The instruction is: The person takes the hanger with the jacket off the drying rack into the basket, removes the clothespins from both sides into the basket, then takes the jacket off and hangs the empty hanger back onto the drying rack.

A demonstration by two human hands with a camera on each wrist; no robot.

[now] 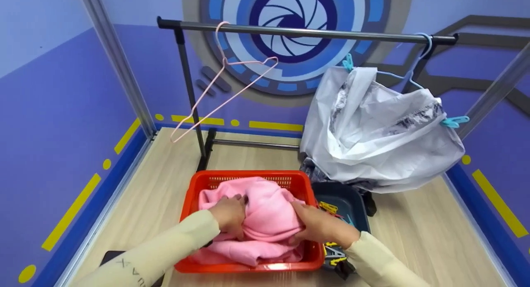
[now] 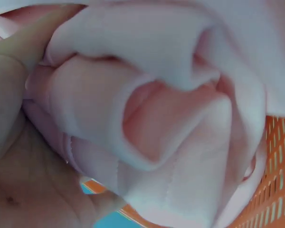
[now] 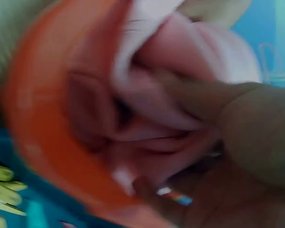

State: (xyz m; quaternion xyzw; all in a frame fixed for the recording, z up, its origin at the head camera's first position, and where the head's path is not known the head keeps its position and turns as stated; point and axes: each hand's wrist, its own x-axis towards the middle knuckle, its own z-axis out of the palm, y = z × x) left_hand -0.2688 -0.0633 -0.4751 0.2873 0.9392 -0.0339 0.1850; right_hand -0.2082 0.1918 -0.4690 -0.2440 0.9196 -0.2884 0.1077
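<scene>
Pink cloth (image 1: 267, 208) lies bunched in a red basket (image 1: 248, 268). On its left side the left hand (image 1: 230, 215) grips a fold, fingertips sunk in the fabric. The right hand (image 1: 321, 225) grips the cloth's right side near the basket's right rim, its thumb on top. In the left wrist view, the pink cloth (image 2: 180, 142) shows a rolled, stitched edge beside the left hand (image 2: 33, 142). The blurred right wrist view has the right hand (image 3: 228, 142) around folds of the cloth (image 3: 152, 109); some fingers are hidden.
A black rack (image 1: 290, 31) stands behind, holding a bare pink hanger (image 1: 198, 121) and a blue hanger (image 1: 414, 67) with white cloth (image 1: 372, 133) pinned by teal clips (image 1: 455, 121). Right of the basket sits a dark tray (image 1: 360, 204) of clothespins (image 1: 329, 207). A dark object (image 1: 111, 256) lies lower left.
</scene>
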